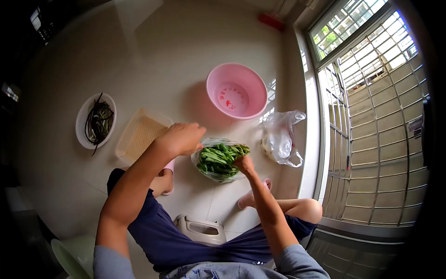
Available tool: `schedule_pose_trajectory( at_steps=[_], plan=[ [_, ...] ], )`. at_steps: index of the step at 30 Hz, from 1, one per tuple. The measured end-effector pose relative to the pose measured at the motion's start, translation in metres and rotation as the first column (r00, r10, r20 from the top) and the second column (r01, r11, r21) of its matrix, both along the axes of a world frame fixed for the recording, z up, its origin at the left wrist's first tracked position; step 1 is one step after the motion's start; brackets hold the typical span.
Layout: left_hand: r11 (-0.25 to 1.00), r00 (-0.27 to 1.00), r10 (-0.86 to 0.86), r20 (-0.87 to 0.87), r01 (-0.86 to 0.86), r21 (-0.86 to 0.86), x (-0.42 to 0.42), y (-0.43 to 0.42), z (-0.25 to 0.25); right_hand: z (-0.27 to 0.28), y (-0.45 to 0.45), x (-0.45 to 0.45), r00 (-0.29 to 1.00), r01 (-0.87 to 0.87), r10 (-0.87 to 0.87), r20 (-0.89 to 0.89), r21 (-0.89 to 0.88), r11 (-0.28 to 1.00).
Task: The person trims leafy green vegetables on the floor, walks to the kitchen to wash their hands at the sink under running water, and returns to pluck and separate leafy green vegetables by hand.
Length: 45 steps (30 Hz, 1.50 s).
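Observation:
A clear plastic bag [222,179] lies opened out on the floor in front of me, full of long-leaved green vegetables [217,158]. At its left edge is my left hand [182,138], palm down, with the thumb and fingers apart and nothing visible between them. My right hand [244,163] is closed at the right side of the pile, gripping the stem ends of the greens; its fingertips are partly hidden. Just left of my left hand stands a shallow, cream-coloured rectangular basket [139,132], partly covered by my forearm.
A pink basin [237,90] with red print stands ahead. Farther left, a white oval basket [82,122] holds dark, thin stalks. A knotted-looking white plastic bag [280,137] sits by the right wall and barred window. A plastic stool [200,230] is beneath me.

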<state>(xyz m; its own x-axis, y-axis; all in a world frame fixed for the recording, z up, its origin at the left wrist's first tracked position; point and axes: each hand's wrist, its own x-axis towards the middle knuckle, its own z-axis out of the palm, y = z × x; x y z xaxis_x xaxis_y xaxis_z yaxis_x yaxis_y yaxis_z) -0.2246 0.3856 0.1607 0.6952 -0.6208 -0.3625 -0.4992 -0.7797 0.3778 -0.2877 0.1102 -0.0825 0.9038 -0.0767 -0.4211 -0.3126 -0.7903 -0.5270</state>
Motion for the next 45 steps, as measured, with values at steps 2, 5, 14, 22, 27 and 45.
schedule_pose_trajectory(
  at_steps=[2,5,14,22,27,45],
  plan=[
    [1.0,1.0,0.011,-0.023,-0.011,0.027,0.002,-0.002,0.003,0.027,-0.013,0.005,0.998,-0.002,-0.005,0.066,0.11,0.994],
    [0.999,0.999,0.012,-0.047,-0.009,0.05,0.001,-0.004,0.002,0.077,-0.015,0.012,0.994,0.034,0.002,-0.111,0.32,0.947],
    [0.997,0.997,-0.079,-0.011,0.079,0.003,-0.002,-0.024,-0.009,0.182,-0.006,0.012,0.923,0.361,-0.139,-0.358,0.685,0.633],
    [0.873,0.873,-0.281,0.399,0.405,-0.272,-0.048,-0.077,-0.058,0.185,0.008,0.005,0.867,0.495,-0.174,-0.467,0.769,0.404],
    [0.862,0.815,-0.185,0.549,0.403,-0.308,-0.066,-0.087,-0.062,0.161,0.003,0.006,0.802,0.597,-0.149,-0.578,0.774,0.212],
    [0.565,0.796,0.245,-0.553,-0.581,-0.586,0.003,-0.06,-0.035,0.25,-0.041,0.0,0.929,-0.054,-0.12,0.349,0.451,0.891]
  ],
)
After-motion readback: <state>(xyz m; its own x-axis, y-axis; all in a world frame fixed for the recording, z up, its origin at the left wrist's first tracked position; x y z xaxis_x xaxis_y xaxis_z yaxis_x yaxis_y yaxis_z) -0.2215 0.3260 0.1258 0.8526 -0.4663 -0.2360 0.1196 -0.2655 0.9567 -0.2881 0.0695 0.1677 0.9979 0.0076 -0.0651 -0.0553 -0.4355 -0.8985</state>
